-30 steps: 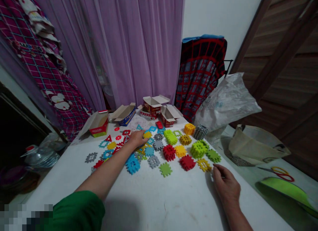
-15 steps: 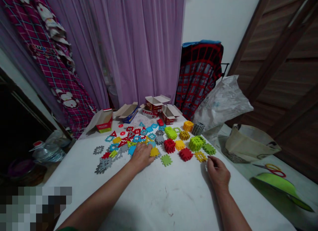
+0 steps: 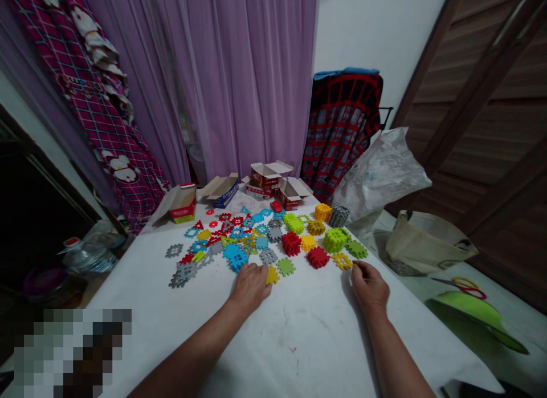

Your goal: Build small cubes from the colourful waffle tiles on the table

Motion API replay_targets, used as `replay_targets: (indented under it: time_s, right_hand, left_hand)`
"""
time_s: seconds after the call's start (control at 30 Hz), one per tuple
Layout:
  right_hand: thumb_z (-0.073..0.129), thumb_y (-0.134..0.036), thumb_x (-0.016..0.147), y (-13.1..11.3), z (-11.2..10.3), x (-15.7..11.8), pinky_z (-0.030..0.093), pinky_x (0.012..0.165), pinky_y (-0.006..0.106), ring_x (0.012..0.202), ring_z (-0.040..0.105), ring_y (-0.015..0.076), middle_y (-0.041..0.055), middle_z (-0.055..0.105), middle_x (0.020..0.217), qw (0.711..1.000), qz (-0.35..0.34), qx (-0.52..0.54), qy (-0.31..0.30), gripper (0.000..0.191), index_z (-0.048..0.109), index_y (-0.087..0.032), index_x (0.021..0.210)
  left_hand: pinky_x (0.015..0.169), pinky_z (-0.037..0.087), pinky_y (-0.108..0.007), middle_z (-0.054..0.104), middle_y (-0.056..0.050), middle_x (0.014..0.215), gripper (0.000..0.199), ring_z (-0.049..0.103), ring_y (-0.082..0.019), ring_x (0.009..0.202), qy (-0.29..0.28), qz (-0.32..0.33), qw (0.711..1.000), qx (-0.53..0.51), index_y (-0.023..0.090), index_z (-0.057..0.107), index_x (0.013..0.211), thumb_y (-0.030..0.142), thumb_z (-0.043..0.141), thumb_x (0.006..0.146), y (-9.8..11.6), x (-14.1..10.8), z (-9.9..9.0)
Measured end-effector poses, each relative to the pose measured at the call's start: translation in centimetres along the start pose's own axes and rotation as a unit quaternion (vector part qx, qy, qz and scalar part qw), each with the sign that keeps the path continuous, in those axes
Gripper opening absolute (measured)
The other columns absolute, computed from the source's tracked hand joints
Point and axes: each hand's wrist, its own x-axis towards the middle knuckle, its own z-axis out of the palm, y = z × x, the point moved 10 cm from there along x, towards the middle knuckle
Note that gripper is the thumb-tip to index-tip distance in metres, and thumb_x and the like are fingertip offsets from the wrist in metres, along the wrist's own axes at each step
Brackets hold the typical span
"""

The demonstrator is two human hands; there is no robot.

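Note:
My left hand (image 3: 251, 287) rests palm down at the near edge of a spread of plastic waffle blocks (image 3: 239, 238), its thumb side against a yellow block (image 3: 272, 275). My right hand (image 3: 370, 287) lies further right, holding nothing. Its fingertips are just short of another yellow block (image 3: 342, 261). Flat red, blue, grey and yellow pieces crowd the left of the spread. Built cubes stand to the right, including a red one (image 3: 291, 244) and a lime green one (image 3: 334, 240).
Several open cardboard boxes (image 3: 265, 178) stand at the far end of the white table (image 3: 141, 307). A plastic bag (image 3: 382, 175) and a cloth tote (image 3: 427, 238) lie beyond the right edge, beside red-handled scissors (image 3: 465, 287). A purple curtain (image 3: 239, 73) hangs behind.
My left hand has slid back toward me from the pile, and the yellow block has moved along with it. My right hand has shifted slightly left.

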Motion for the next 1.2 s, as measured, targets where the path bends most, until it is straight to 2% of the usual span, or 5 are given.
replay_targets:
  time_s: [0.3, 0.67, 0.87, 1.0, 1.2]
  right_hand:
    - [0.048, -0.053, 0.067, 0.0, 0.2, 0.0, 0.050, 0.072, 0.033, 0.073, 0.064, 0.0226, 0.0114, 0.074, 0.088, 0.999, 0.027, -0.006, -0.028, 0.051, 0.076, -0.015, 0.086]
    - [0.049, -0.051, 0.067, -0.3, -0.1, -0.1, 0.048, 0.068, 0.032, 0.071, 0.062, 0.0222, 0.0101, 0.073, 0.086, 1.000, 0.010, -0.011, -0.012, 0.047, 0.075, -0.016, 0.084]
    - [0.050, -0.049, 0.069, -1.7, -1.3, -0.7, 0.048, 0.068, 0.032, 0.067, 0.061, 0.0210, 0.0104, 0.072, 0.087, 1.000, -0.001, -0.016, 0.013, 0.047, 0.075, -0.015, 0.088]
    - [0.051, -0.050, 0.075, -4.7, -0.9, -3.0, 0.049, 0.063, 0.030, 0.065, 0.062, 0.0194, 0.0113, 0.073, 0.087, 0.998, -0.061, 0.008, 0.023, 0.046, 0.075, -0.013, 0.090]
    - [0.055, -0.055, 0.079, -7.6, 4.1, -7.7, 0.054, 0.071, 0.027, 0.073, 0.070, 0.0200, 0.0068, 0.076, 0.087, 0.982, -0.145, 0.054, -0.112, 0.043, 0.075, -0.019, 0.090]
  left_hand:
    - [0.089, 0.043, -0.041, 0.070, -0.010, 0.104, 0.015, 0.062, -0.026, 0.105, 0.022, -0.037, 0.999, -0.015, 0.021, 0.059, 0.105, 0.027, 0.055, 0.091, 0.9, 0.5, 0.8]
    - [0.095, 0.048, -0.040, 0.060, -0.008, 0.137, 0.021, 0.060, -0.024, 0.115, 0.032, -0.029, 0.997, -0.062, 0.023, 0.060, 0.113, 0.024, 0.052, 0.094, 1.2, 0.9, 2.4]
    - [0.097, 0.048, -0.036, 0.064, -0.007, 0.131, 0.024, 0.062, -0.021, 0.114, 0.076, 0.016, 0.989, -0.124, 0.025, 0.061, 0.117, 0.025, 0.049, 0.096, -0.2, -1.5, 0.8]
    - [0.092, 0.049, -0.035, 0.073, -0.005, 0.108, 0.027, 0.065, -0.021, 0.103, 0.122, 0.000, 0.986, -0.113, 0.026, 0.067, 0.106, 0.029, 0.041, 0.099, -5.6, -3.5, -2.0]
    - [0.096, 0.047, -0.033, 0.073, -0.004, 0.115, 0.027, 0.064, -0.022, 0.108, 0.121, -0.184, 0.974, -0.059, 0.024, 0.069, 0.110, 0.028, 0.047, 0.095, -20.1, -4.1, -4.5]
